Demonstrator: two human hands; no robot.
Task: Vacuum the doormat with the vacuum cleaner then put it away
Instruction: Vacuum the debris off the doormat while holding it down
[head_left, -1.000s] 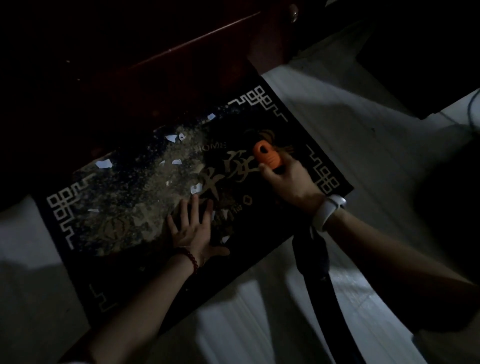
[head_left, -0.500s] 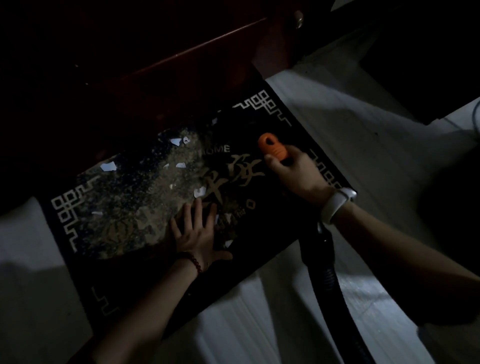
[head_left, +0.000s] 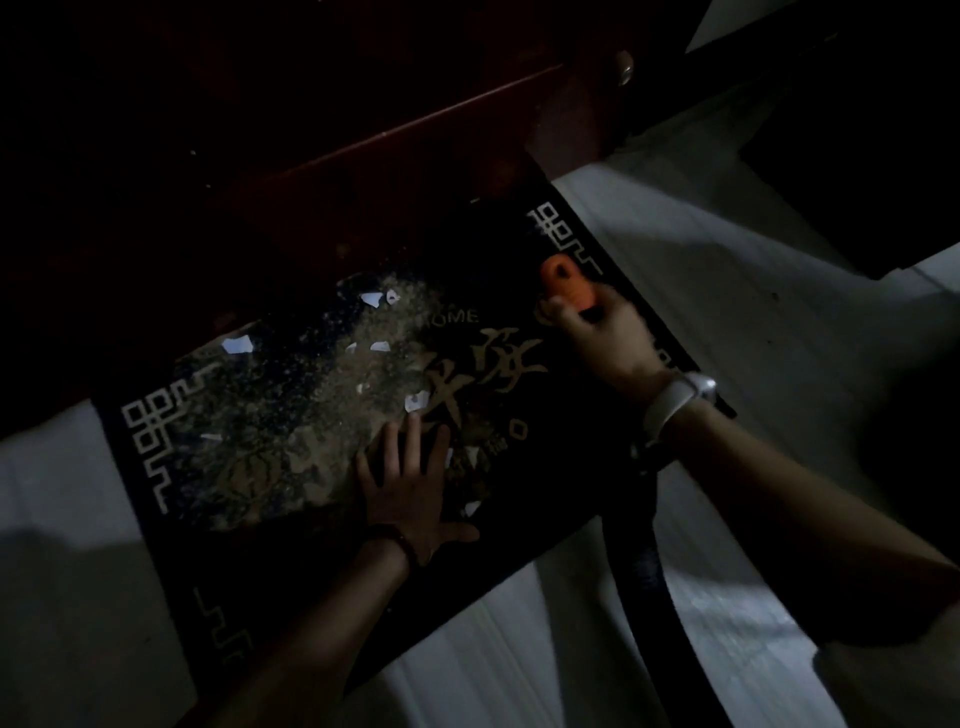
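Observation:
A dark doormat (head_left: 561, 467) with gold patterns and characters lies on the pale floor against a dark red door. Sandy dirt (head_left: 311, 415) and several white paper scraps (head_left: 236, 344) cover its left and middle part. My left hand (head_left: 410, 493) presses flat on the mat with fingers spread. My right hand (head_left: 602, 338) grips the orange vacuum nozzle (head_left: 563, 283), which sits on the mat near its far right corner. The black vacuum hose (head_left: 649, 587) runs from under my right wrist toward the lower right.
The dark red door (head_left: 363, 130) stands along the mat's far edge, with a metal knob (head_left: 626, 73) at the upper right. Pale floor (head_left: 701, 291) spreads right of the mat. A dark object (head_left: 857, 156) fills the upper right corner.
My right hand has slid the orange nozzle away from the mat's centre toward its far right corner. The left hand stays pressed on the mat.

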